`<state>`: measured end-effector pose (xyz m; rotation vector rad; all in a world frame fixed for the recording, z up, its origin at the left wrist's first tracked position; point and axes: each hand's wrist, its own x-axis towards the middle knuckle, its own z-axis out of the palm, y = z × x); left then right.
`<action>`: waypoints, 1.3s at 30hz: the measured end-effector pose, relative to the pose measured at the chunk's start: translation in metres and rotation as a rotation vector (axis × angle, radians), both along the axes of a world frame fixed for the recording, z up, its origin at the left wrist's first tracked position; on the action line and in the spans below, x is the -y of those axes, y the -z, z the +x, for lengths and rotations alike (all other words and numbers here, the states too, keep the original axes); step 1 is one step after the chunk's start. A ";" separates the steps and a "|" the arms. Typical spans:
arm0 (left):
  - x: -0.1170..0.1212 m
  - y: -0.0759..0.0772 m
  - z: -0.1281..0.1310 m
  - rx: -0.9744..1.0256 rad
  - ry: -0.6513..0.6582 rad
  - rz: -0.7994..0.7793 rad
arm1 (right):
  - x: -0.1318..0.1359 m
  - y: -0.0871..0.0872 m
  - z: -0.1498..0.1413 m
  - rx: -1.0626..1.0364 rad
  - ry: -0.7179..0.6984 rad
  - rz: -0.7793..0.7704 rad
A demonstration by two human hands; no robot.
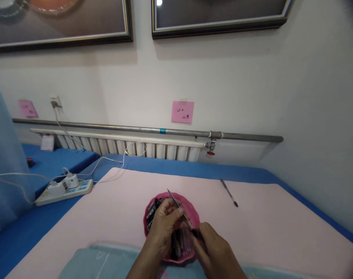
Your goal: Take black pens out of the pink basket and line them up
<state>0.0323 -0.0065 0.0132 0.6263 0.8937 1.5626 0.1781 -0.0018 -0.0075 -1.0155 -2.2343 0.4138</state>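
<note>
A pink dish (194,211) holding several dark pens sits on the pink mat (269,228) near the front edge. Over it, my left hand (165,228) pinches a thin pen (176,207) that slants up to the left. My right hand (215,252) is closed on the lower, dark end of the same pen. Both hands hover above the dish and hide part of its contents. Another pen (229,192) lies alone on the mat to the upper right, well apart from both hands.
A white power strip (64,191) with plugged chargers and cables lies on the blue cloth (25,232) at left. A radiator (136,147) and pipe run along the wall behind. A light blue cloth (86,263) lies at the front edge.
</note>
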 end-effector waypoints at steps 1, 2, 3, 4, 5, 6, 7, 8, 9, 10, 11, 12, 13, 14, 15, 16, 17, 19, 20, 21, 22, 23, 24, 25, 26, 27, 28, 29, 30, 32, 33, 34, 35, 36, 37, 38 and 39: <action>0.000 0.000 0.000 -0.010 0.000 -0.006 | 0.000 0.002 0.001 -0.003 -0.011 0.006; 0.000 -0.001 0.000 -0.019 0.002 -0.010 | 0.000 0.003 0.001 -0.013 -0.026 0.000; 0.000 -0.001 0.000 -0.028 0.006 -0.011 | 0.000 0.003 0.001 -0.025 -0.037 -0.017; 0.001 -0.002 -0.001 -0.037 0.012 -0.009 | 0.000 0.003 0.000 -0.039 -0.041 -0.047; 0.001 -0.002 -0.001 -0.043 0.019 -0.002 | 0.000 0.002 0.000 -0.054 -0.035 -0.082; 0.001 -0.002 -0.001 -0.047 0.024 0.006 | 0.001 0.001 -0.001 -0.069 -0.026 -0.122; 0.001 -0.002 -0.002 -0.047 0.026 0.014 | 0.001 -0.001 -0.002 -0.084 -0.017 -0.165; 0.001 -0.003 -0.003 -0.048 0.028 0.018 | 0.001 -0.003 -0.003 -0.099 -0.011 -0.211; 0.001 -0.003 -0.003 -0.050 0.030 0.020 | 0.001 -0.005 -0.004 -0.111 -0.012 -0.257; 0.002 -0.003 -0.004 -0.056 0.035 0.020 | 0.001 -0.007 -0.005 -0.123 -0.016 -0.298; 0.002 -0.004 -0.004 -0.068 0.038 0.019 | 0.001 -0.009 -0.006 -0.136 -0.021 -0.333; 0.002 -0.004 -0.005 -0.084 0.042 0.018 | 0.001 -0.011 -0.007 -0.148 -0.025 -0.363; 0.002 -0.004 -0.005 -0.106 0.044 0.018 | 0.001 -0.012 -0.008 -0.158 -0.026 -0.385; 0.002 -0.004 -0.005 -0.131 0.044 0.018 | 0.001 -0.014 -0.009 -0.168 -0.020 -0.397; 0.002 -0.004 -0.005 -0.158 0.045 0.019 | 0.001 -0.014 -0.010 -0.175 -0.016 -0.401; 0.002 -0.003 -0.005 -0.186 0.050 0.022 | 0.001 -0.015 -0.011 -0.174 -0.020 -0.397; 0.002 -0.002 -0.006 -0.217 0.062 0.026 | 0.000 -0.015 -0.010 -0.168 -0.029 -0.390; 0.001 -0.001 -0.010 -0.284 0.084 0.036 | -0.002 -0.015 -0.009 -0.158 -0.052 -0.395; 0.001 -0.001 -0.014 -0.321 0.084 0.035 | -0.003 -0.016 -0.008 -0.166 -0.059 -0.422; 0.001 -0.001 -0.019 -0.362 0.074 0.029 | -0.006 -0.016 -0.006 -0.191 -0.056 -0.464; 0.001 -0.001 -0.025 -0.408 0.058 0.016 | -0.008 -0.015 -0.005 -0.233 -0.042 -0.508; 0.001 -0.002 -0.032 -0.459 0.049 -0.004 | -0.012 -0.015 -0.003 -0.286 -0.021 -0.548; 0.002 -0.003 -0.038 -0.513 0.054 -0.031 | -0.015 -0.013 -0.002 -0.341 0.000 -0.584; 0.004 -0.005 -0.044 -0.573 0.087 -0.071 | -0.019 -0.011 -0.001 -0.398 0.018 -0.618; 0.006 -0.006 -0.049 -0.637 0.145 -0.116 | -0.024 -0.008 0.001 -0.459 0.027 -0.655; 0.009 -0.008 -0.053 -0.708 0.222 -0.164 | -0.028 -0.005 0.002 -0.523 0.026 -0.701; 0.012 -0.009 -0.055 -0.786 0.310 -0.205 | -0.031 -0.001 0.003 -0.585 0.020 -0.756; 0.014 -0.010 -0.055 -0.880 0.397 -0.220 | -0.034 0.003 0.003 -0.639 0.010 -0.812; 0.016 -0.011 -0.054 -0.993 0.472 -0.206 | -0.037 0.005 0.004 -0.679 0.000 -0.862; 0.019 -0.010 -0.049 -1.235 0.582 -0.125 | -0.040 0.007 0.005 -0.718 -0.004 -0.940; 0.020 -0.010 -0.046 -1.342 0.618 -0.085 | -0.040 0.005 0.005 -0.727 0.003 -0.973; 0.020 -0.009 -0.043 -1.425 0.647 -0.058 | -0.040 0.003 0.005 -0.736 0.013 -1.002; 0.020 -0.007 -0.041 -1.479 0.673 -0.046 | -0.040 0.000 0.005 -0.747 0.026 -1.026; 0.019 -0.006 -0.039 -1.504 0.691 -0.040 | -0.039 -0.004 0.005 -0.760 0.040 -1.042; 0.019 -0.006 -0.038 -1.512 0.704 -0.030 | -0.038 -0.006 0.005 -0.770 0.052 -1.049; 0.018 -0.005 -0.038 -1.506 0.709 -0.013 | -0.038 -0.008 0.004 -0.776 0.058 -1.047; 0.018 -0.005 -0.037 -1.492 0.705 0.007 | -0.037 -0.008 0.004 -0.777 0.056 -1.038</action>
